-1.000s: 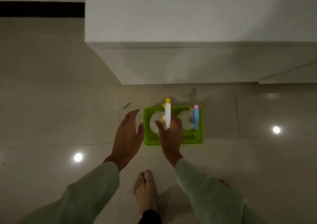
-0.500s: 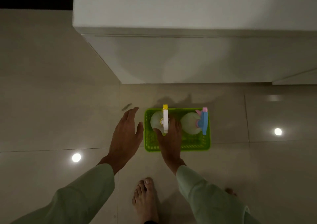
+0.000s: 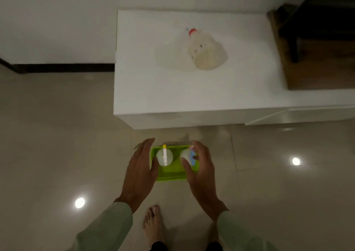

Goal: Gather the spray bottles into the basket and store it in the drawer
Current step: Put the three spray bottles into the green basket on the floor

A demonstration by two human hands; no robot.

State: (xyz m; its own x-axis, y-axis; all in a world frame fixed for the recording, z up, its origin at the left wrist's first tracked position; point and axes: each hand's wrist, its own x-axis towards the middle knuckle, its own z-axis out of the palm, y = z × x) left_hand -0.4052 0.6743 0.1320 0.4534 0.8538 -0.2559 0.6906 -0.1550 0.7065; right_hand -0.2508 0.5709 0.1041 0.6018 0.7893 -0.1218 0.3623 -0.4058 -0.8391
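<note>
A green basket point(image 3: 172, 175) sits on the floor tiles in front of a white cabinet point(image 3: 153, 89). Two pale spray bottles stand in it: one with a yellow-and-white trigger point(image 3: 164, 157) on the left, one with a blue-and-pink trigger point(image 3: 186, 154) on the right. My left hand point(image 3: 139, 171) is at the basket's left end, fingers straight and apart, thumb at the rim. My right hand point(image 3: 201, 171) covers the basket's right end, with thumb and fingers either side of the blue-trigger bottle; whether it grips is unclear. A pale bottle with a red top point(image 3: 206, 52) rests on the cabinet top.
The cabinet's front point(image 3: 288, 115) faces me with its drawers shut. My bare foot point(image 3: 153, 225) stands just behind the basket. Dark wooden furniture point(image 3: 317, 39) stands at the right beyond the cabinet. Open floor tiles lie to the left.
My right hand let go of the yellow-trigger bottle and moved to the basket's right end. My left hand came closer to the left end. The view rose and now shows the cabinet top.
</note>
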